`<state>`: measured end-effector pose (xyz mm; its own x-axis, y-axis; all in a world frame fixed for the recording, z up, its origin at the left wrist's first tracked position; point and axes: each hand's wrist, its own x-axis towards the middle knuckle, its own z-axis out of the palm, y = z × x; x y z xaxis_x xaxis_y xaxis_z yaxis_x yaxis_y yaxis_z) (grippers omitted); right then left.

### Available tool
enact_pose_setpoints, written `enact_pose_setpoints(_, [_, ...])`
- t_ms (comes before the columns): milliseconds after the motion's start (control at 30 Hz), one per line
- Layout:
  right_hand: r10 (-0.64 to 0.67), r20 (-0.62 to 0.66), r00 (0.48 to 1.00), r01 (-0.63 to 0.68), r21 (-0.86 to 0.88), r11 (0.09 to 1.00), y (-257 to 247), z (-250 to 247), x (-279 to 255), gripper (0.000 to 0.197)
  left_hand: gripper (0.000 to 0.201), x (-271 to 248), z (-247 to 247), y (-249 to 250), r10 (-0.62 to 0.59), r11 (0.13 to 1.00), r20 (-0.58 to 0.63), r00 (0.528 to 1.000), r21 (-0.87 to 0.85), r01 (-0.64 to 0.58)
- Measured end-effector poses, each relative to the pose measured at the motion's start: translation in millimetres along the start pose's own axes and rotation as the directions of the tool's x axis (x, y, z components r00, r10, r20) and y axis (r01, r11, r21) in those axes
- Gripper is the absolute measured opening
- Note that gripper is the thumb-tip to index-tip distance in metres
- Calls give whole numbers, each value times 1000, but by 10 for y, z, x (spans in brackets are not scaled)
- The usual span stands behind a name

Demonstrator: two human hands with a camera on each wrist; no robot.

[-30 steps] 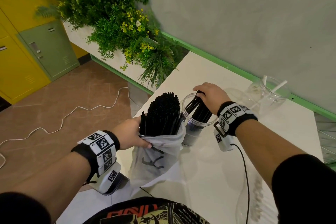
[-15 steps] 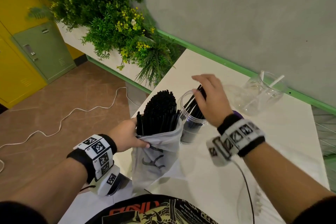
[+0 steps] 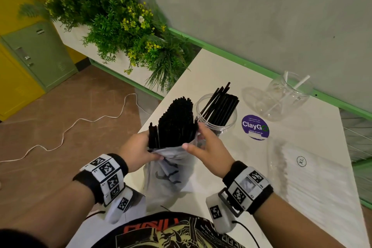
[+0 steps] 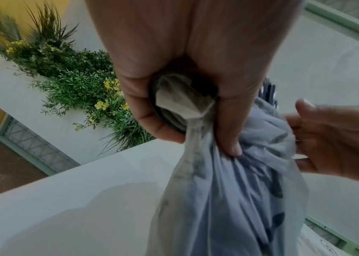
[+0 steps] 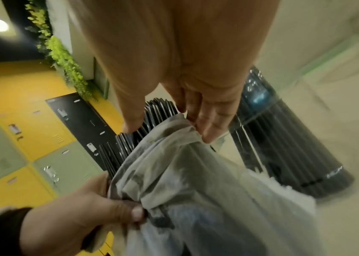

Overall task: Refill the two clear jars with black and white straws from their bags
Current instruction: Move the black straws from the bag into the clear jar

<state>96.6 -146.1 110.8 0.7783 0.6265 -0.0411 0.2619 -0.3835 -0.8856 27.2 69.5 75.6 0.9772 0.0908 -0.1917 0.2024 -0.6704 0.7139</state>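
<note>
A grey plastic bag [image 3: 167, 177] stands at the table's near edge with a thick bundle of black straws [image 3: 175, 121] sticking out. My left hand [image 3: 138, 149] grips the bag's rim on the left, fingers curled round bunched plastic [image 4: 185, 112]. My right hand [image 3: 203, 143] is at the bag's mouth, its thumb and fingers on either side of the bundle's right part [image 5: 174, 112]. Just behind stands a clear jar [image 3: 216, 119] partly filled with black straws [image 3: 219, 104]. A second clear jar [image 3: 285, 96] at the back right holds a few white straws [image 3: 300, 83].
A clear bag of white straws [image 3: 314, 177] lies on the table's right side. A purple round sticker [image 3: 255, 127] sits between the jars. A planter with greenery [image 3: 120, 26] borders the table's far left corner. A white cable [image 3: 80, 121] runs across the floor.
My right hand let go of a handful of black straws in the near jar, then came back to the bag's mouth. The left hand kept its hold on the bag.
</note>
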Motion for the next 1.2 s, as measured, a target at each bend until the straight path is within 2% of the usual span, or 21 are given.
enact_pose_setpoints(133, [0,-42,999,-4,-94,996,-69,97,65,81,46,-89,57,49,14,990,-117,993,-135,-29])
enact_pose_setpoints(233, [-63,-113,992,51,-105,993,-146,124,80,84,57,-94,64,70,-5,978,-232,973,-205,-44])
enact_pose_setpoints(400, [-64,-17,998,56,-288,956,-97,149,110,83,60,-17,66,-5,-23,993,-117,993,-117,9])
enact_pose_setpoints(467, [-106,-55,993,82,-329,941,-110,169,101,86,65,-20,57,-38,-28,992,-93,995,-122,17])
enact_pose_setpoints(567, [-158,-128,979,97,-388,917,-107,232,139,81,75,-38,37,3,-15,988,-36,999,-151,9])
enact_pose_setpoints(667, [-129,-106,986,78,-394,916,-88,281,169,68,83,-41,20,31,1,979,-3,1000,-202,-1])
enact_pose_setpoints(800, [-79,-13,997,70,-340,938,-60,322,151,56,63,-25,78,-30,14,958,-8,1000,-287,-15])
enact_pose_setpoints(867, [-137,10,991,132,-355,926,-83,357,173,52,49,-20,105,-67,11,953,-92,996,-299,-38])
enact_pose_setpoints(967, [-232,-2,973,216,-361,907,-115,389,234,46,43,20,95,-137,-1,969,-209,978,-243,-51])
enact_pose_setpoints(1067, [-217,-27,976,200,-301,933,-89,380,275,42,46,50,51,-157,-53,980,-196,979,-199,13])
enact_pose_setpoints(1200, [-196,-128,972,167,-208,964,-77,311,323,33,57,54,-10,-60,-34,993,-157,987,-119,15])
